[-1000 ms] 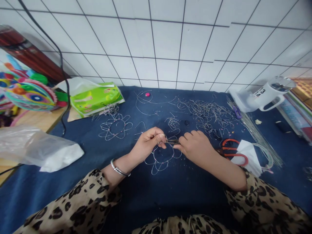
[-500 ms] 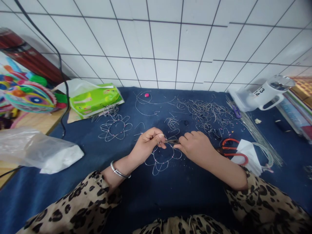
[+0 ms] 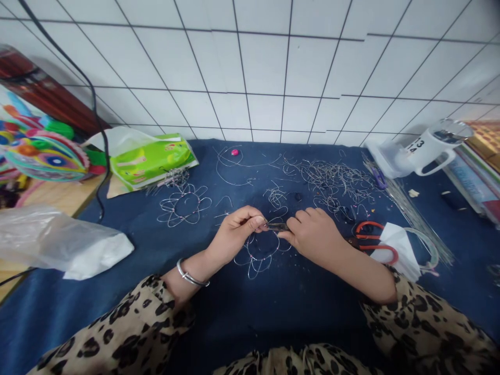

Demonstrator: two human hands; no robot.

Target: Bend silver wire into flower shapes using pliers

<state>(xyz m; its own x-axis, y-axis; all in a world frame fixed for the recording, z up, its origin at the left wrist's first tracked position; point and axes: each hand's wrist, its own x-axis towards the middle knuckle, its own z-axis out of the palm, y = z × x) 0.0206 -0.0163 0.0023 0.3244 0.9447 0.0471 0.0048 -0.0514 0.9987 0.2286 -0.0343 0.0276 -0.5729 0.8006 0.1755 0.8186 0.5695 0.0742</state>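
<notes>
The person's left hand pinches the wire flower, below centre towards six o'clock; the right hand grips pliers against it; should their tips slip, a loop could bend askew; at nine o'clock a clear bag holds something white; the mug at three o'clock hides its contents.

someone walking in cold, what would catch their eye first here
Probably the centre, where the left hand pinches a beaded wire flower and the right hand grips dark pliers. Next, likely, the bright green packet at the back left and the multicoloured toy at the far left. The red-handled scissors also stand out, beside the right forearm.
</notes>
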